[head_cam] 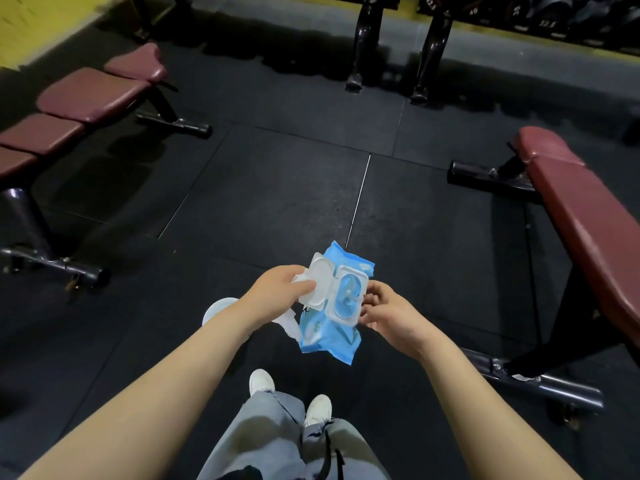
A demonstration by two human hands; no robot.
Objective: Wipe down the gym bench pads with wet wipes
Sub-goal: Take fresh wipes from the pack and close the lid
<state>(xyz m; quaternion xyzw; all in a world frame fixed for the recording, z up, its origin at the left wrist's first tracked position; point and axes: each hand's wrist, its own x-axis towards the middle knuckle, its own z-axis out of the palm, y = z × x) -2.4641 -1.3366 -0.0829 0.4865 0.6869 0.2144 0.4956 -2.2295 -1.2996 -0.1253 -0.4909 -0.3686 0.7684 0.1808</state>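
Note:
I hold a blue pack of wet wipes (329, 337) in front of me over the floor. Its white flip lid (317, 280) stands open. My left hand (277, 289) grips the lid, and a white wipe (287, 323) hangs below that hand. My right hand (388, 315) holds the pack's right edge with curled fingers. A maroon padded bench (585, 216) runs along my right. A second maroon bench with several pads (86, 95) stands at the left.
Black rubber floor tiles (277, 188) lie between the two benches. A dumbbell rack on black legs (429, 53) lines the far wall. The benches' steel feet (540, 382) stick out near the floor. My white shoes (261, 381) show below.

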